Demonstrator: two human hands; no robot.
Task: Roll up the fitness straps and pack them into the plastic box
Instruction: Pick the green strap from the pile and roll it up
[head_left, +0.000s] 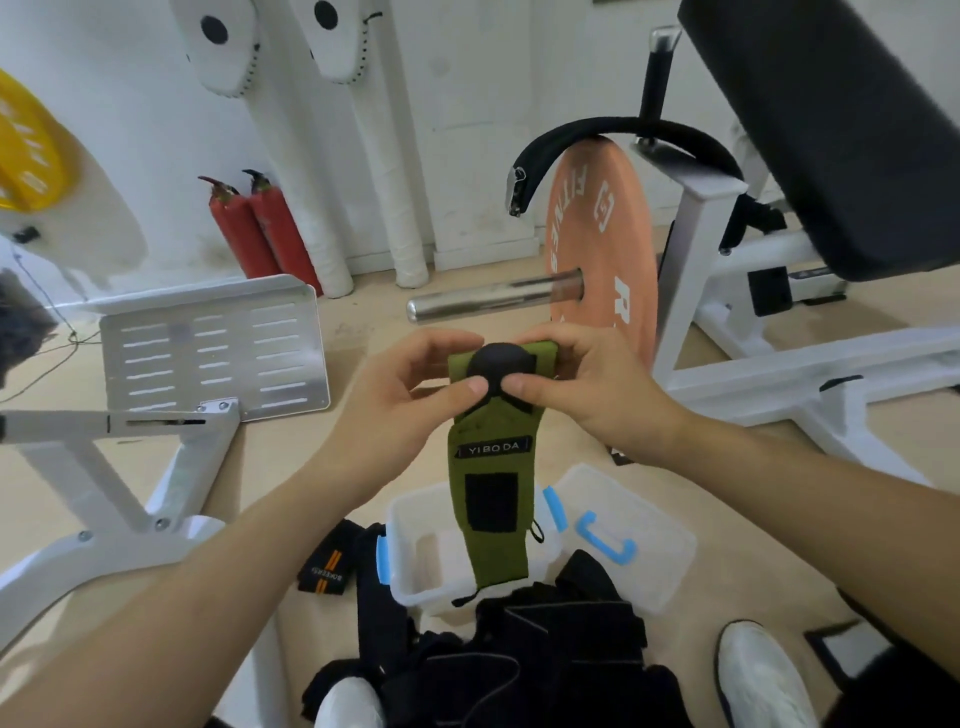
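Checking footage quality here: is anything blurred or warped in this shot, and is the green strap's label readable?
Head view: wide-angle warping bows whatever lies near the edges; the light is soft and even, with no harsh glare; the green strap is sharp and its label reads YIBODA; the steel bar looks slightly smeared.

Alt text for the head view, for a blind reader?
A left hand and right hand pinch the top end of a green strap, its tail hanging over an open plastic box on the floor. Black straps lie piled nearer the camera; an orange weight plate stands behind.
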